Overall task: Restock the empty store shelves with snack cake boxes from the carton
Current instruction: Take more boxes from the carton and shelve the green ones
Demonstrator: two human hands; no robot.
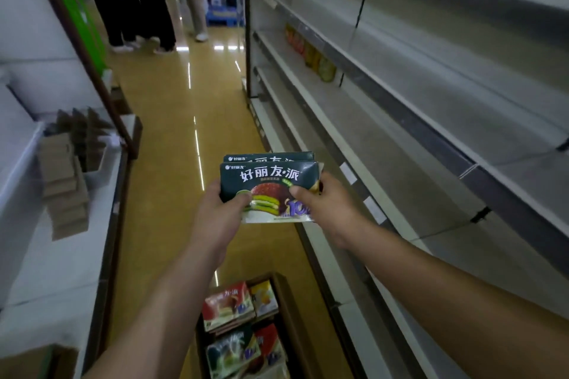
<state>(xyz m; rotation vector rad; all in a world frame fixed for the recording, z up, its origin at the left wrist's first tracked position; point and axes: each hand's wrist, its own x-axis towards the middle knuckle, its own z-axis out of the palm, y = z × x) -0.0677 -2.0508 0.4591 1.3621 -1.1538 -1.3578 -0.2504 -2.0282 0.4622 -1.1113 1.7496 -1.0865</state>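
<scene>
closest in, on the floor (172, 120) below the arms, the carton (289, 317) stood open with more snack cake boxes (229, 306) packed in it, red ones and green ones mixed.

above it, out in the aisle, both hands held a pair of green boxes (268, 181) stacked face to back, one peeking above the other. the left hand (215, 212) gripped the left edge, thumb on the front and fingers (215, 191) curled behind. the right hand (326, 206) pinched the right edge the same way. the pair was in the air, beside the shelves (400, 144) but not yet on any of them.

the step looked to be carrying the pair across to a shelf on the right. to do it well, i'd keep both boxes squeezed together so the back one doesn't slide out, turn them so the printed front faces the aisle, set the bottom edge down on the shelf first, then push them back square to the lip before letting go.

further along one shelf stood a short row of coloured packets (311, 54), so lining up with that row seemed sensible. on the left lay folded cardboard pieces (64, 181), and at the far end of the aisle a few people (138, 9) stood, only their legs showing.
</scene>
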